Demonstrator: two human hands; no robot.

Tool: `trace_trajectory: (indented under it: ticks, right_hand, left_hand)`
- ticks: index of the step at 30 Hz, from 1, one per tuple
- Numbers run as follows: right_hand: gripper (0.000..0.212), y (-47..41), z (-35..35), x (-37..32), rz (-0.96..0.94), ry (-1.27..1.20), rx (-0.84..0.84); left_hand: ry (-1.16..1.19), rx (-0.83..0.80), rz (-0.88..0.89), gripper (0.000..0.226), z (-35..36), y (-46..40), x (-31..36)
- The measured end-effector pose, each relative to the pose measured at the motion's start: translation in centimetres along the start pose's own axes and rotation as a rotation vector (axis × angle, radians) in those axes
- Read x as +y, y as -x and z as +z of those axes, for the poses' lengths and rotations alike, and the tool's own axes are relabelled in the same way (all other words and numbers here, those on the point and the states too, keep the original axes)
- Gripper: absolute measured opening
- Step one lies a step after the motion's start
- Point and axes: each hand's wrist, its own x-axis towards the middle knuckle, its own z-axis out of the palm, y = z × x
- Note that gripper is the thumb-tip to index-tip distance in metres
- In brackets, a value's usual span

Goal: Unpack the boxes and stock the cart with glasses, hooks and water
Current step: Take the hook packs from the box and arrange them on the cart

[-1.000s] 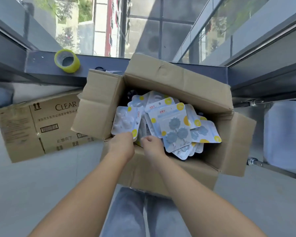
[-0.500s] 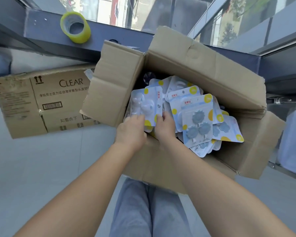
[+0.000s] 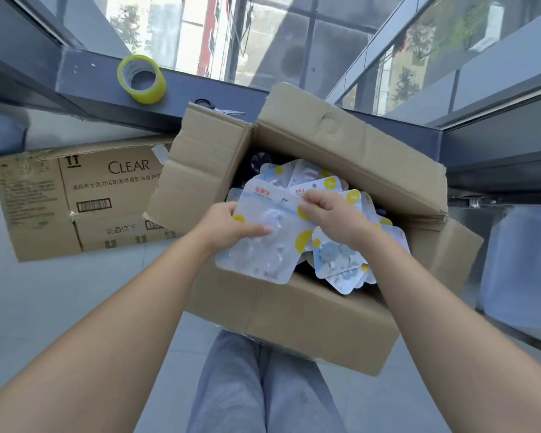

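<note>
Pale floor [image 3: 44,307], grey steel window frame [image 3: 91,76] — daylight through tall glass panes [image 3: 294,35].

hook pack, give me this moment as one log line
left hand + right hand: grip hook pack | over open box | more packs inside

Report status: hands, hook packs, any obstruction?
Left hand and right hand both grip one hook pack above the open box. More packs inside. Nothing blocking.

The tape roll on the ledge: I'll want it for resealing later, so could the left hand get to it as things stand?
Probably not straight away. The left hand grips a hook pack over the open box. The tape roll sits uncovered on the ledge beyond it, so the path looks free once the pack is released.
</note>
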Motion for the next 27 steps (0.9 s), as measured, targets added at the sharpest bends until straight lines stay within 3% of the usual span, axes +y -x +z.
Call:
trace_trajectory:
  ticks: [3, 6, 7, 9, 12, 16, 20, 27]
  right_hand:
    - [0.017, -1.1, 1.9, 0.6, 0.046, -0.288, 0.117]
    - [0.011, -2.6, 4.1, 1.7, 0.339, -0.942, 0.384]
    - [0.011, -3.0, 5.1, 2.6, 0.457, -0.984, 0.434]
    - [0.016, -3.5, 7.8, 4.9, 0.624, -0.794, 0.393]
    - [0.010, -3.6, 11.3, 6.9, 0.653, -0.523, 0.234]
    - [0.017, -4.8, 12.4, 7.0, 0.641, -0.321, 0.399]
    - [0.011, -4.8, 14.5, 6.1, 0.634, -0.350, 0.481]
    - [0.007, -6.2, 15.2, 5.4, 0.556, -0.379, 0.313]
  left_hand:
    - [0.201, 0.002, -0.105, 0.022, 0.5, -0.1, -1.7]
    - [0.396, 0.100, -0.118, 0.014, 0.6, -0.5, -3.1]
    - [0.428, 0.138, -0.111, 0.008, 0.5, -0.6, -3.5]
    - [0.443, 0.196, -0.093, 0.002, 0.0, -0.9, -4.0]
    - [0.432, 0.215, -0.064, 0.004, -1.0, -1.3, -4.5]
    - [0.360, 0.229, -0.071, 0.003, -2.4, -1.9, -5.4]
    - [0.338, 0.244, -0.102, 0.002, -2.9, -2.3, -6.5]
    - [0.330, 0.260, -0.138, 0.003, -3.3, -2.2, -7.0]
